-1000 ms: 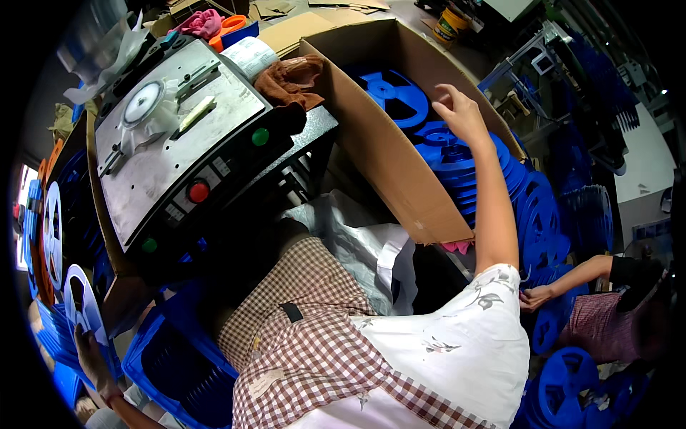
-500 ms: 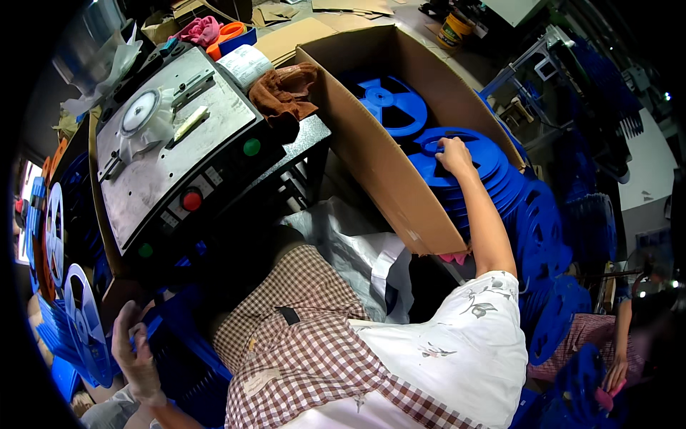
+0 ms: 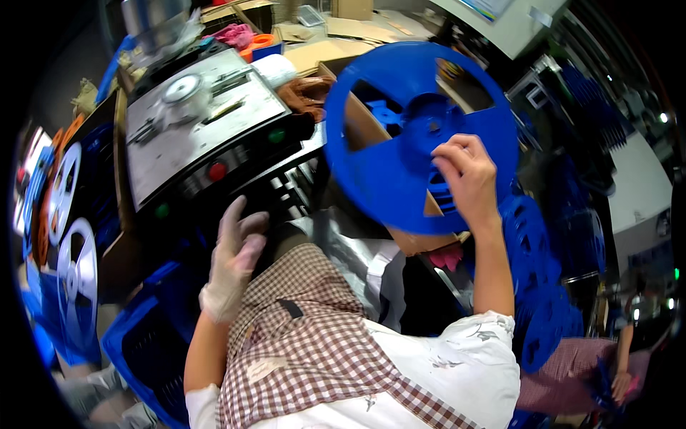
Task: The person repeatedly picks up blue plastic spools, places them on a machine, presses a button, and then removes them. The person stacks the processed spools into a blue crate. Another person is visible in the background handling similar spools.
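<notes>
The right hand lifts a blue plastic reel above the open cardboard box, its grip pinching one spoke near the hub so the disc hangs flat and clear. The gloved left hand is released and holds nothing, fingers loose near the machine's button panel, seemingly ready to take the reel.

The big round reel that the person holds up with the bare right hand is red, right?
Not quite. The reel is blue, not red, as the head view shows. The rest is right: the bare right hand holds it up, and it is big and round.
</notes>
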A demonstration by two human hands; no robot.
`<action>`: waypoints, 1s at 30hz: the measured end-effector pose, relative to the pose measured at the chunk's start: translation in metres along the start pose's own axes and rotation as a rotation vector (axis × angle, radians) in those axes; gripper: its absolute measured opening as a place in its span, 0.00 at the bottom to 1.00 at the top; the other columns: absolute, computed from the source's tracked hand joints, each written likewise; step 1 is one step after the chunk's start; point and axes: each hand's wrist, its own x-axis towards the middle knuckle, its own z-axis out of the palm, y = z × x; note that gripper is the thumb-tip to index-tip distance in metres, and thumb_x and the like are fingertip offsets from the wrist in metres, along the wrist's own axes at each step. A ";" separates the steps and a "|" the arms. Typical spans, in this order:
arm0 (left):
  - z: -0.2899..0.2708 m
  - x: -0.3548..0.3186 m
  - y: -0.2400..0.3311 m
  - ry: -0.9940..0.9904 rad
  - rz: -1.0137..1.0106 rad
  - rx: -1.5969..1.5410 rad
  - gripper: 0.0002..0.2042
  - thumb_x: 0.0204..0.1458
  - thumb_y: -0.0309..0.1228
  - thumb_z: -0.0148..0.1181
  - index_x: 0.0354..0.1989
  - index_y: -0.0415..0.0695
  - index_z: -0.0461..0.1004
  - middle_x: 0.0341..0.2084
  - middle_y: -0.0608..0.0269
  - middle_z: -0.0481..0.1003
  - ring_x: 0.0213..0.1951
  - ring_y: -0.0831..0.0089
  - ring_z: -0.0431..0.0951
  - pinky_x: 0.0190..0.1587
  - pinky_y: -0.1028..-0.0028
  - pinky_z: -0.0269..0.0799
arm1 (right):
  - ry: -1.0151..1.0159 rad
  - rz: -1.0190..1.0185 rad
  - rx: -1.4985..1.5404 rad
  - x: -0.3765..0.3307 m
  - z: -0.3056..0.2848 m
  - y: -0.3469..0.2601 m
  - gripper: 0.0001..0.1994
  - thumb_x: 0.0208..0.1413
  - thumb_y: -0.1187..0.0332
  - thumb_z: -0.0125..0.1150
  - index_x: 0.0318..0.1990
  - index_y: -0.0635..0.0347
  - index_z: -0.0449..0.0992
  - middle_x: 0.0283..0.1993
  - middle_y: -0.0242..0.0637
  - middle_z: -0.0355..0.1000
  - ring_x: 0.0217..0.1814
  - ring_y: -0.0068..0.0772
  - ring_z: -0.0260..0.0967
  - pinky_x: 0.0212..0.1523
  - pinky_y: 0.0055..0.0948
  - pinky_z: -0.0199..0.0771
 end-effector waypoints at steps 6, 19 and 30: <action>-0.004 0.001 -0.024 0.351 -0.278 -0.830 0.18 0.56 0.35 0.57 0.54 0.43 0.66 0.34 0.61 0.74 0.38 0.68 0.76 0.43 0.70 0.76 | -0.229 -0.361 0.453 -0.007 0.039 -0.134 0.10 0.44 0.78 0.68 0.37 0.60 0.77 0.43 0.40 0.67 0.35 0.34 0.75 0.34 0.27 0.79; -0.039 -0.060 -0.045 -0.126 0.074 -1.356 0.26 0.65 0.53 0.35 0.60 0.46 0.62 0.44 0.61 0.69 0.46 0.71 0.69 0.46 0.73 0.68 | -0.621 -0.421 1.070 -0.038 0.133 -0.251 0.21 0.51 0.74 0.65 0.55 0.58 0.72 0.53 0.43 0.67 0.49 0.38 0.71 0.45 0.30 0.78; -0.054 -0.089 -0.070 0.263 0.069 -1.154 0.23 0.66 0.47 0.37 0.63 0.49 0.57 0.50 0.56 0.65 0.51 0.64 0.65 0.51 0.66 0.66 | -0.626 -0.436 1.159 -0.035 0.147 -0.246 0.23 0.46 0.80 0.66 0.52 0.57 0.75 0.56 0.42 0.65 0.52 0.39 0.72 0.47 0.32 0.78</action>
